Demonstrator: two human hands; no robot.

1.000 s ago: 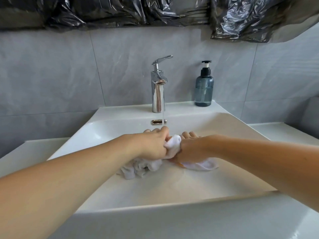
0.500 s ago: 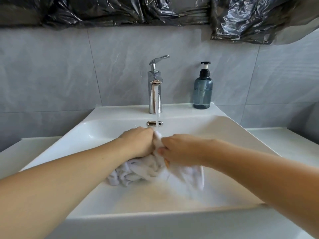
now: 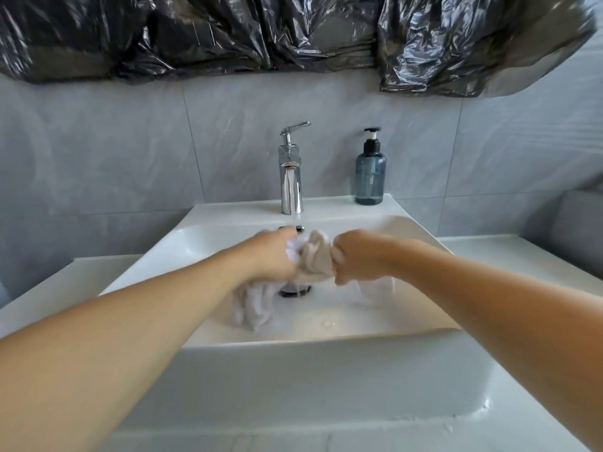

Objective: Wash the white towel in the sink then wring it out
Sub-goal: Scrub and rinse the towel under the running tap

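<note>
Now both fists, left hand and right hand, clamp the white towel under the tap at twelve o'clock — best rub the bunched folds together.

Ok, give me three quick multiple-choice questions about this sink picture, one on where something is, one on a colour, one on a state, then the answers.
1. Where does the soap bottle stand?
A. Right of the faucet, on the sink back ledge
B. Left of the faucet
C. In the basin

2. What colour is the bottle's body?
A. Red
B. Blue-grey
C. Yellow

3. What holds the towel?
A. Nothing
B. Left hand only
C. Both hands

Answers: 1 A, it stands on the ledge to the faucet's right. 2 B, translucent blue-grey under a black pump. 3 C, the left hand and right hand each grip an end under the running water.
</note>
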